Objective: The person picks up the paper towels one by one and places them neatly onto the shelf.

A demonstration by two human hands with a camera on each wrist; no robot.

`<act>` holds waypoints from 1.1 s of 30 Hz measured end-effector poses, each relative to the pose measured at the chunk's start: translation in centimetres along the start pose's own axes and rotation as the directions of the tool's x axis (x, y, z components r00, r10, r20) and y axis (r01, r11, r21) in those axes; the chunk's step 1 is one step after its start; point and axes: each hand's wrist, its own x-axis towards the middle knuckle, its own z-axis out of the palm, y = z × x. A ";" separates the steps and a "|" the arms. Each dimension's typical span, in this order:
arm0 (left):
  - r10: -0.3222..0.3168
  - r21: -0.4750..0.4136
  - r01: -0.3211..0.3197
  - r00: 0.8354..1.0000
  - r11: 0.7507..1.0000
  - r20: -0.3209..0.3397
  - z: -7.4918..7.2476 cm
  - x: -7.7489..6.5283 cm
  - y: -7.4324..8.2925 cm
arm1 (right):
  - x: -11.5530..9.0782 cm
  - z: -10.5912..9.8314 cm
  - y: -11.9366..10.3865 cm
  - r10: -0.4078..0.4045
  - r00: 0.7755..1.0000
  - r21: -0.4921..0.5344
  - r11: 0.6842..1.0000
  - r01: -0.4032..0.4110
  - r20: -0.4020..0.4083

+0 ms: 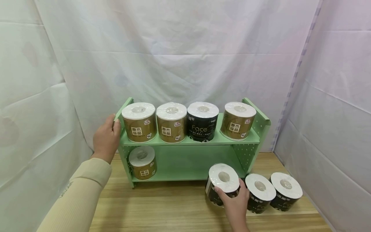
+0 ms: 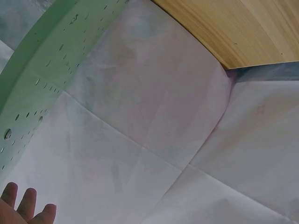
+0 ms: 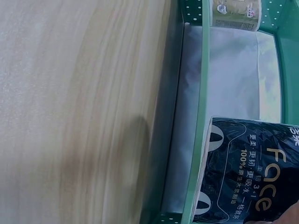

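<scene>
My right hand (image 1: 236, 206) grips a black-wrapped toilet paper roll (image 1: 223, 178), thumb and fingers on opposite sides of it. This roll is upright at the front of the lower tier, toward the right; its "Face" label (image 3: 271, 179) shows in the right wrist view. At the left side panel of a green two-tier shelf (image 1: 185, 161), my left hand (image 1: 105, 140) holds the panel's front edge. Several of its fingertips (image 2: 29, 205) appear beside the perforated panel (image 2: 56, 56) in the left wrist view.
The upper tier carries gold rolls (image 1: 139, 124) and one black roll (image 1: 202, 124), with a gap before the rightmost gold one. A gold roll (image 1: 143, 162) stands lower left. Two black rolls (image 1: 260, 193) stand on the wooden table (image 1: 162, 209) at right. White curtains (image 1: 185, 64) surround everything.
</scene>
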 end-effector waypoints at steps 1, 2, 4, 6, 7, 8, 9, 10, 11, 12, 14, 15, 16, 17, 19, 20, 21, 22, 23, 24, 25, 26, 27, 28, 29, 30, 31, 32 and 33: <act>0.000 -0.001 0.000 1.000 1.000 0.001 0.0 0.0 0.0 | 0.0 0.0 -0.1 0.004 1.000 -0.004 1.000 -0.004 0.007; 0.000 -0.001 0.000 1.000 1.000 0.001 0.0 0.0 0.0 | 0.0 0.0 -0.1 0.008 1.000 -0.008 1.000 -0.008 0.015; 0.000 0.002 0.000 1.000 1.000 0.004 0.0 0.0 0.1 | 0.0 0.0 -0.3 0.015 0.999 -0.011 1.000 -0.015 0.028; 0.000 0.004 -0.001 1.000 1.000 0.006 0.0 0.0 0.1 | 0.0 0.1 -0.4 0.006 1.000 -0.009 1.000 -0.006 0.031; 0.001 0.005 -0.001 1.000 1.000 0.006 0.0 0.0 0.1 | 0.0 0.2 -0.5 -0.004 1.000 -0.005 1.000 0.004 0.030; 0.001 0.005 -0.001 1.000 1.000 0.006 0.0 0.0 0.1 | 0.0 0.3 -0.5 -0.016 0.999 0.000 1.000 0.016 0.028; 0.001 0.007 -0.001 1.000 1.000 0.006 0.0 0.0 0.1 | 0.0 0.3 -0.6 -0.028 0.999 0.008 1.000 0.028 0.027; 0.001 0.007 -0.001 1.000 1.000 0.005 0.0 0.0 0.1 | 0.0 0.4 -0.6 -0.039 0.999 0.011 0.999 0.039 0.023; 0.001 0.006 -0.001 1.000 1.000 0.005 -0.1 0.0 0.1 | -0.1 0.6 -0.7 -0.049 0.999 0.015 0.999 0.048 0.021; 0.002 0.006 -0.002 1.000 1.000 0.004 -0.1 0.0 0.1 | -0.1 0.7 -0.7 -0.053 0.998 0.018 0.998 0.052 0.023; 0.004 0.007 -0.004 1.000 1.000 0.000 -0.1 0.0 0.1 | -0.1 0.9 -0.9 -0.046 0.998 0.018 0.999 0.045 0.030; 0.006 0.006 -0.006 1.000 1.000 -0.001 -0.1 0.0 0.1 | -0.1 0.9 -1.0 -0.039 0.999 0.020 0.999 0.038 0.035; 0.006 0.006 -0.006 1.000 1.000 -0.002 0.0 0.0 0.1 | -0.2 1.0 -1.1 -0.032 0.999 0.020 0.999 0.031 0.039; 0.007 0.005 -0.007 1.000 1.000 -0.003 0.0 0.0 0.1 | -0.2 1.1 -1.2 -0.023 0.999 0.022 1.000 0.022 0.048; 0.006 0.005 -0.006 1.000 1.000 -0.005 0.0 0.0 0.1 | -0.2 1.2 -1.4 -0.009 0.998 0.022 1.000 0.008 0.059; 0.005 0.004 -0.005 1.000 1.000 -0.005 0.0 0.0 0.1 | -0.2 1.2 -1.5 -0.006 0.998 0.023 1.000 0.004 0.062; 0.004 0.003 -0.004 1.000 1.000 -0.005 0.0 0.0 0.1 | -0.1 1.3 -1.5 -0.004 0.998 0.024 1.000 0.002 0.066; 0.004 0.003 -0.004 1.000 1.000 -0.007 0.0 0.0 0.1 | -0.1 1.4 -1.5 -0.002 0.998 0.020 1.000 0.001 0.069; 0.003 0.002 -0.003 1.000 1.000 -0.008 0.0 0.0 0.1 | -0.1 1.5 -1.6 -0.002 0.997 0.019 1.000 0.001 0.071; 0.003 0.000 -0.003 1.000 1.000 -0.010 0.0 0.0 0.1 | -0.1 1.6 -1.6 -0.005 0.997 0.018 1.000 0.003 0.072; 0.004 0.000 -0.004 1.000 1.000 -0.011 0.0 0.0 0.1 | 0.0 1.7 -1.6 -0.009 0.997 0.014 1.000 0.008 0.072; 0.005 0.000 -0.005 1.000 1.000 -0.012 0.0 0.0 0.1 | 0.0 1.8 -1.5 -0.015 0.997 0.015 1.000 0.014 0.072; 0.005 0.000 -0.005 1.000 1.000 -0.013 0.0 0.0 0.1 | 0.1 1.9 -1.5 -0.024 0.997 0.017 1.000 0.022 0.071; 0.005 0.002 -0.005 1.000 1.000 -0.013 0.0 0.0 0.0 | 0.1 2.0 -1.5 -0.033 0.997 0.018 0.999 0.032 0.067; 0.005 0.003 -0.005 1.000 1.000 -0.012 0.0 0.0 0.0 | 0.2 2.1 -1.5 -0.043 0.997 0.020 0.999 0.042 0.064; 0.004 0.003 -0.004 1.000 1.000 -0.011 0.0 0.0 0.0 | 0.2 2.2 -1.5 -0.051 0.997 0.022 0.999 0.050 0.062; 0.003 0.005 -0.003 1.000 1.000 -0.011 0.1 0.0 0.0 | 0.3 2.3 -1.6 -0.058 0.996 0.024 0.998 0.057 0.060; 0.002 0.005 -0.002 1.000 1.000 -0.011 0.1 0.0 0.0 | 0.3 2.4 -1.6 -0.063 0.996 0.028 0.998 0.062 0.059; 0.002 0.005 -0.002 1.000 1.000 -0.011 0.1 0.0 0.0 | 0.4 2.4 -1.7 -0.067 0.996 0.029 0.997 0.066 0.057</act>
